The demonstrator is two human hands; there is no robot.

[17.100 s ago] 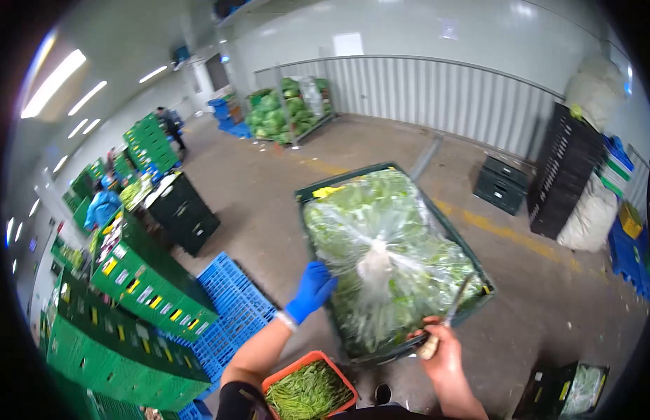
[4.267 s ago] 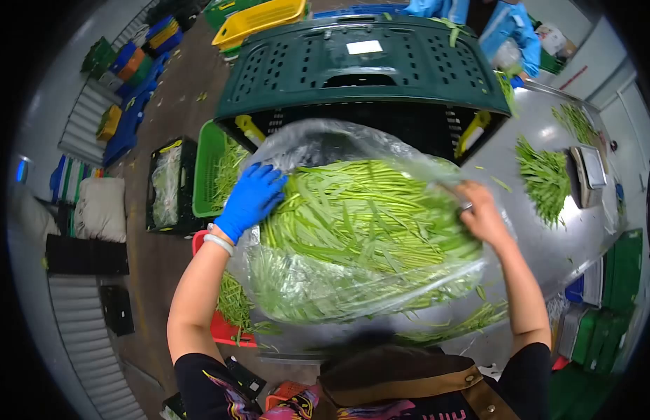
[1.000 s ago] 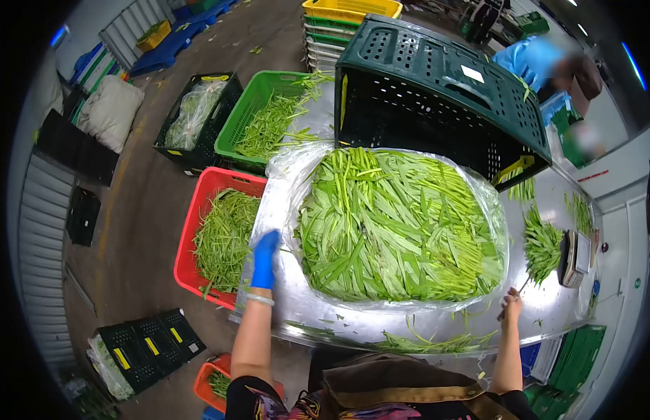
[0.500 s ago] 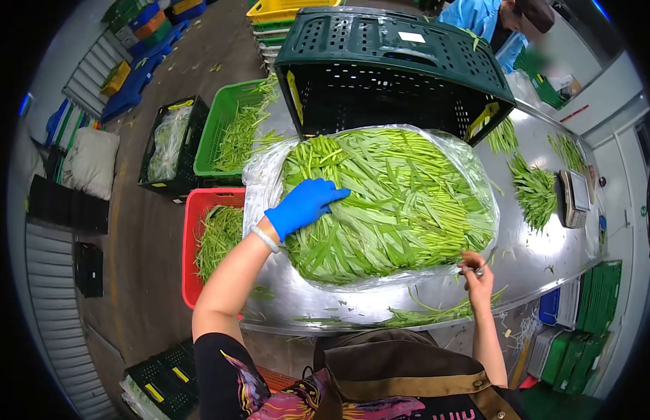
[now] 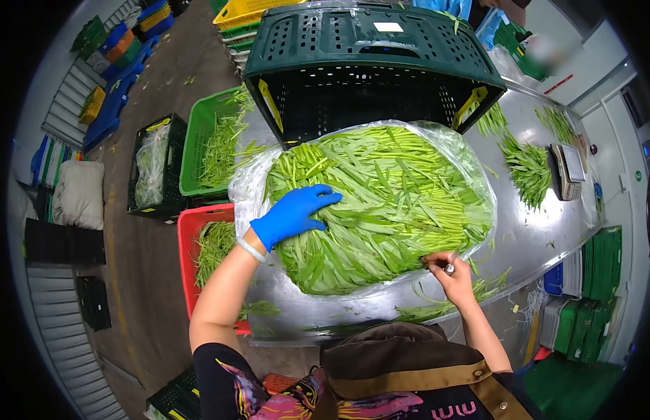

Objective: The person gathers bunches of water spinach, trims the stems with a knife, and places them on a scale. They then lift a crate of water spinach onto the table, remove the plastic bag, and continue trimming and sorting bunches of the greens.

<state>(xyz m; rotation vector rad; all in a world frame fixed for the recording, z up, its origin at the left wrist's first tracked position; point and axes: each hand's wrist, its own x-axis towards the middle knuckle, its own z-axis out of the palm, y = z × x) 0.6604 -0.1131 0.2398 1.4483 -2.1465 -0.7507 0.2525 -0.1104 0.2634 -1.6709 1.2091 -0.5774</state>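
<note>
A large pile of green leafy stems lies in a clear plastic bag on the metal table. On the pile's left part rests my left hand in a blue glove, its fingers apart and nothing visibly held. My bare right hand is at the near right edge of the bag, fingers bent round a small, pen-like metallic object that I cannot identify. A dark green crate lies on its side behind the pile, its opening facing the stems.
Green and red crates with loose stems stand left of the table. A scale sits at the right beside a bunch of stems. Another person's blue sleeve shows at the back.
My right hand has moved left along the near edge of the bag. My left hand stays on the pile, shifted slightly. The camera view has shifted a little.
</note>
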